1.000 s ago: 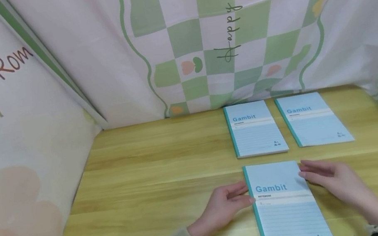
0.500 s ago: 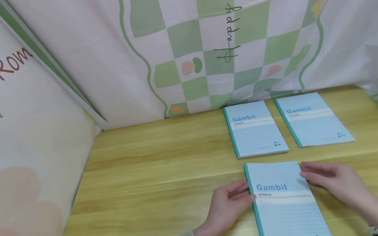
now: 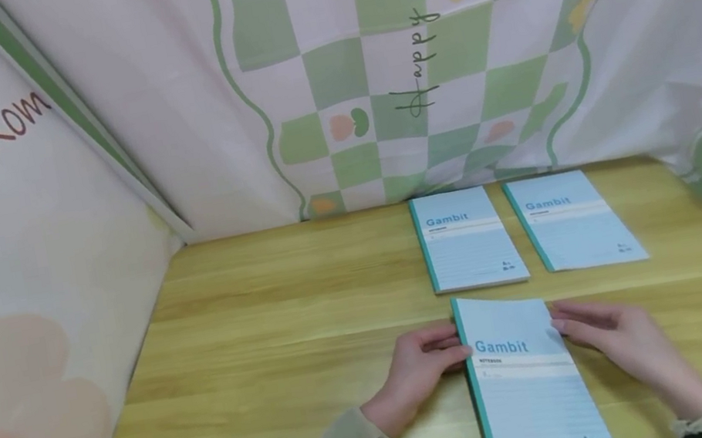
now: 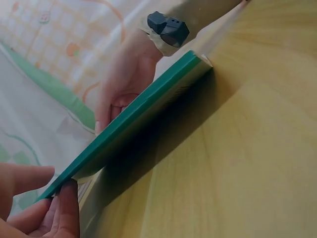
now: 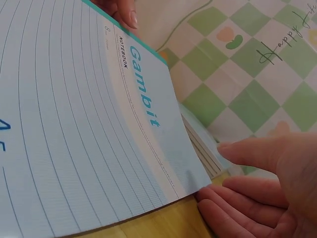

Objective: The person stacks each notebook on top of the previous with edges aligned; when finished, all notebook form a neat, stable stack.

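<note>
A light-blue "Gambit" notebook point(image 3: 531, 402) with a green spine lies between my two hands in the head view. My left hand point(image 3: 416, 372) pinches the spine side, thumb above and fingers beneath. In the left wrist view the notebook's spine point(image 4: 143, 106) is tilted up off the table, with a dark shadow underneath. On the opposite side, my right hand point(image 3: 627, 342) is at the notebook's right edge. The right wrist view shows its fingers point(image 5: 233, 208) at the notebook's corner, while the thumb point(image 5: 250, 152) stands apart from the cover.
Two more such notebooks, a left one point(image 3: 472, 248) and a right one point(image 3: 574, 226), lie side by side at the back of the wooden table point(image 3: 258, 329). A patterned curtain point(image 3: 334, 81) hangs behind, and a printed white cloth point(image 3: 46, 249) borders the left.
The notebook's spine side has risen and its top edge has shifted slightly away from me. My left hand has moved up with it. The whole head view has shifted a little.
</note>
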`<state>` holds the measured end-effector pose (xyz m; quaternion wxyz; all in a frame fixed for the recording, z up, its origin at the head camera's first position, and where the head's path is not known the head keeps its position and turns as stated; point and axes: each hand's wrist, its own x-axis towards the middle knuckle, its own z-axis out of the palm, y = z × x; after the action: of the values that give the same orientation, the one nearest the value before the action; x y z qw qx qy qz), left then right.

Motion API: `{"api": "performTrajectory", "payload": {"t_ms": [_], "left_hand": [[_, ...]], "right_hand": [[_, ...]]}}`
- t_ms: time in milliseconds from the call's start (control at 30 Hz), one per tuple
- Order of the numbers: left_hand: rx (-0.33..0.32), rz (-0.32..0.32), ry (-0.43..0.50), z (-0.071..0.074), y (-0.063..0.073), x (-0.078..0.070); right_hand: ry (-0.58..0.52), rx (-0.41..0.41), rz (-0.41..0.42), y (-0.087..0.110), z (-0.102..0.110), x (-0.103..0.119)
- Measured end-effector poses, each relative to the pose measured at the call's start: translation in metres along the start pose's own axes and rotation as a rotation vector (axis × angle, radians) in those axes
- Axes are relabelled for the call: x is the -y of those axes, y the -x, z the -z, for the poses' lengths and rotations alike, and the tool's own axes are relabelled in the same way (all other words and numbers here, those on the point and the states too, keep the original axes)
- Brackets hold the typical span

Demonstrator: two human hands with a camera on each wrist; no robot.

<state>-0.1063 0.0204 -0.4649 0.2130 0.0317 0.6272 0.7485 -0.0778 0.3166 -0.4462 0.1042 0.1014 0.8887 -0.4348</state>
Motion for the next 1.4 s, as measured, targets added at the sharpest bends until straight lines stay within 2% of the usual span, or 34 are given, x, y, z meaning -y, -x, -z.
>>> {"api": "performTrajectory", "payload": {"t_ms": [233,467,667,900,1133,1400], "left_hand": [[0.056,0.025,-0.12,-0.003,0.003,-0.003],[0.062,0.037,-0.102,0.0,0.003,-0.003],[0.065,0.03,-0.116,0.002,0.003,-0.002],[0.074,0.018,-0.097,0.001,0.001,-0.002],[0.073,-0.011,-0.093,0.002,-0.001,-0.004],[0.043,-0.067,-0.067,0.007,-0.008,-0.015]], "right_hand": [[-0.033,0.049,-0.052,-0.002,0.002,-0.004],[-0.075,0.061,-0.055,-0.003,0.002,-0.001],[-0.126,0.108,-0.072,-0.003,0.002,0.0],[-0.16,0.127,-0.092,-0.004,0.005,0.001],[-0.127,0.135,-0.111,-0.005,0.007,0.002],[-0.081,0.177,-0.108,-0.004,0.006,0.009]]}}
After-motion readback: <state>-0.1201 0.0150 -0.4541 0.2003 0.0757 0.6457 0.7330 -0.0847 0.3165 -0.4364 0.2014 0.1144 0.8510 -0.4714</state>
